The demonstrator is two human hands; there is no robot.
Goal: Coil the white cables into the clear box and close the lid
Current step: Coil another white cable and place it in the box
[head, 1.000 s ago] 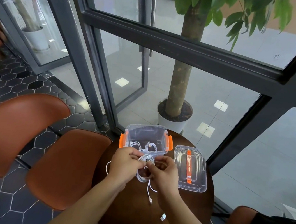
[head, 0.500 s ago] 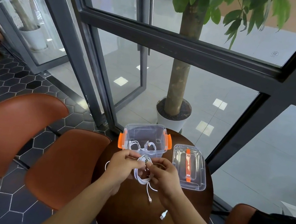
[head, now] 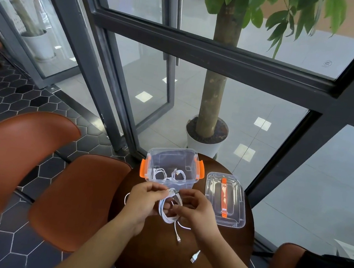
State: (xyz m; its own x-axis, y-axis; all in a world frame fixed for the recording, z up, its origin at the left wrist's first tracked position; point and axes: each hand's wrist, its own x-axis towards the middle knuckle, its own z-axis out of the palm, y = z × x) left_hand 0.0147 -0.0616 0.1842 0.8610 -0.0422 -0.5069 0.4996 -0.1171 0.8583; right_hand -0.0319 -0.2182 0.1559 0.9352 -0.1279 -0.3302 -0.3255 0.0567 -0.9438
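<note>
While the round worktop (head: 136,263) carried an open clear box (head: 171,167) with coiled cables inside and its lid (head: 226,198) beside it, your left hand (head: 142,201) and right hand (head: 197,210) each kept a closed grip on a white cable (head: 169,211) just before the box.

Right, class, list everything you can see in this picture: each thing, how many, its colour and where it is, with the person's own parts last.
Clear box: one, clear with orange latches, far side of the table, lid off.
Coiled cables in box: two as far as I can tell, white, on its floor.
Lid: one, clear with orange handle, flat on the table right of the box.
Cable being coiled: one, white, held between both hands, ends trailing on the table.
Table: one, dark brown, round.
Chairs: two brown at left, part of a third at right.
Potted tree: one, white pot, behind the glass.
Left hand, right hand: both grip the cable.
</note>
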